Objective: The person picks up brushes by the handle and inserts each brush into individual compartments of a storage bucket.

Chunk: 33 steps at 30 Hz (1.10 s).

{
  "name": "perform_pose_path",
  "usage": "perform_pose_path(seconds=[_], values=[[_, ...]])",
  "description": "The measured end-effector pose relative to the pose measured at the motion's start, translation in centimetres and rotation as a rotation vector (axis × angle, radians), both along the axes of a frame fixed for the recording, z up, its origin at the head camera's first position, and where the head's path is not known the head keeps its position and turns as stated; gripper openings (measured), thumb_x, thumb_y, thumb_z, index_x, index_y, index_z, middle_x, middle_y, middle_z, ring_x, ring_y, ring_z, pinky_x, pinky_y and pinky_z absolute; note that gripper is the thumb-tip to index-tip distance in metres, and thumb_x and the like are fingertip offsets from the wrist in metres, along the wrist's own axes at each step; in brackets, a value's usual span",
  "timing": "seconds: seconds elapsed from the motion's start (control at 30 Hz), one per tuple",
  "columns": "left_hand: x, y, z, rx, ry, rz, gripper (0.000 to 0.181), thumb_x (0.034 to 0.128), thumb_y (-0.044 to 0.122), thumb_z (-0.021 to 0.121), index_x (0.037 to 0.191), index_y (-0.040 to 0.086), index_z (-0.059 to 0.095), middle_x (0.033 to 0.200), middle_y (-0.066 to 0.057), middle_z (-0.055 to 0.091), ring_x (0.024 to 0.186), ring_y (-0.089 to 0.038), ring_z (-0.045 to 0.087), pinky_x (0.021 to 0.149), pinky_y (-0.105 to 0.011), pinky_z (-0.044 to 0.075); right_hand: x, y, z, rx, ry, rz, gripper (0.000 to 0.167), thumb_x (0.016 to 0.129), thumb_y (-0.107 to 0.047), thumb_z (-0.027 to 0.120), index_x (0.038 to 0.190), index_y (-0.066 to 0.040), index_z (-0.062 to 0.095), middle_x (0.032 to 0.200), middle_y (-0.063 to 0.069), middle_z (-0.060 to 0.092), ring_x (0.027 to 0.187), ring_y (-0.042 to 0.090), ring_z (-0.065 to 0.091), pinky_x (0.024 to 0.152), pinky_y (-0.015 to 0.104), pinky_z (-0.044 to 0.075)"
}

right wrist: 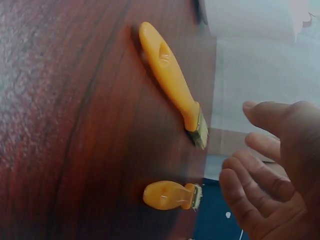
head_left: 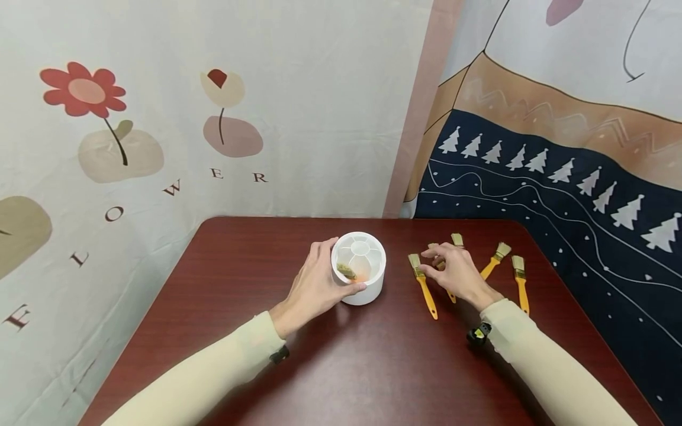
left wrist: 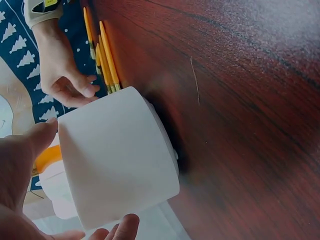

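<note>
My left hand (head_left: 317, 281) grips a round white organizer (head_left: 373, 290) with several compartments, thumb on the near side and fingers round the left. A paintbrush (head_left: 346, 271) lies inside it, bristles showing; its yellow handle (left wrist: 48, 158) pokes out in the left wrist view. My right hand (head_left: 459, 273) hovers over several yellow-handled paintbrushes on the table, its fingers loosely bent and holding nothing. The nearest brush (head_left: 424, 290) lies just left of that hand, and another is partly hidden beneath it. In the right wrist view two brushes (right wrist: 172, 75) lie apart from the fingers.
More paintbrushes lie right of the right hand: a slanted one (head_left: 496, 258) and one near the right side (head_left: 520, 285). The dark red wooden table (head_left: 240, 266) ends at a printed cloth backdrop (head_left: 319, 106). Dark blue printed fabric (head_left: 533, 183) hangs on the right.
</note>
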<state>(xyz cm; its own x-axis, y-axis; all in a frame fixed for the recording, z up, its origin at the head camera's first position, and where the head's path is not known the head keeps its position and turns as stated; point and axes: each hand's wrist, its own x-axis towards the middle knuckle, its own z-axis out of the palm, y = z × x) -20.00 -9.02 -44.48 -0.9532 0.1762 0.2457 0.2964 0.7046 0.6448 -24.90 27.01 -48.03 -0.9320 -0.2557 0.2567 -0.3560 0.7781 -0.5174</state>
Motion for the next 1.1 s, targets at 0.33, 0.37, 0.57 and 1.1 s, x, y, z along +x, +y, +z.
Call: perform_pose_path(seconds=[0.33,0.37,0.57,1.1], values=[[-0.1,-0.1,0.0,-0.003,-0.014,-0.015,0.112,0.0835,0.049,0.106,0.172,0.016,0.047,0.155,-0.011,0.061,0.136,-0.037,0.072,0.109,-0.057,0.063,0.0,-0.4,-0.7,0.059,-0.112,0.003,0.033,0.101,-0.024,0.095,0.127,-0.006,0.087,0.12,0.012,0.081,0.101,0.024,0.081,0.095,0.048,0.071],[-0.2,-0.1,0.0,-0.005,-0.011,-0.02,0.111,0.0837,0.049,0.106,0.172,0.015,0.047,0.155,-0.011,0.061,0.136,-0.037,0.072,0.109,-0.056,0.063,0.0,-0.4,-0.7,0.061,-0.119,0.002,0.032,0.1,-0.024,0.095,0.126,-0.006,0.087,0.119,0.012,0.081,0.1,0.023,0.081,0.095,0.048,0.071],[-0.4,-0.4,0.1,-0.002,-0.007,-0.051,0.108,0.0847,0.044,0.106,0.172,0.013,0.05,0.152,-0.013,0.063,0.137,-0.037,0.07,0.112,-0.057,0.061,0.1,-0.6,-1.0,0.071,-0.13,-0.004,0.03,0.099,-0.024,0.096,0.124,-0.007,0.088,0.119,0.011,0.083,0.099,0.023,0.081,0.092,0.047,0.071],[-1.7,-1.2,0.6,-0.015,-0.036,-0.145,0.111,0.0852,0.037,0.107,0.175,0.006,0.049,0.159,-0.019,0.064,0.147,-0.04,0.065,0.123,-0.058,0.056,-0.2,-0.2,-1.4,0.006,-0.165,-0.009,0.021,0.101,-0.013,0.092,0.122,-0.008,0.089,0.121,0.013,0.084,0.093,0.015,0.081,0.077,0.023,0.062]])
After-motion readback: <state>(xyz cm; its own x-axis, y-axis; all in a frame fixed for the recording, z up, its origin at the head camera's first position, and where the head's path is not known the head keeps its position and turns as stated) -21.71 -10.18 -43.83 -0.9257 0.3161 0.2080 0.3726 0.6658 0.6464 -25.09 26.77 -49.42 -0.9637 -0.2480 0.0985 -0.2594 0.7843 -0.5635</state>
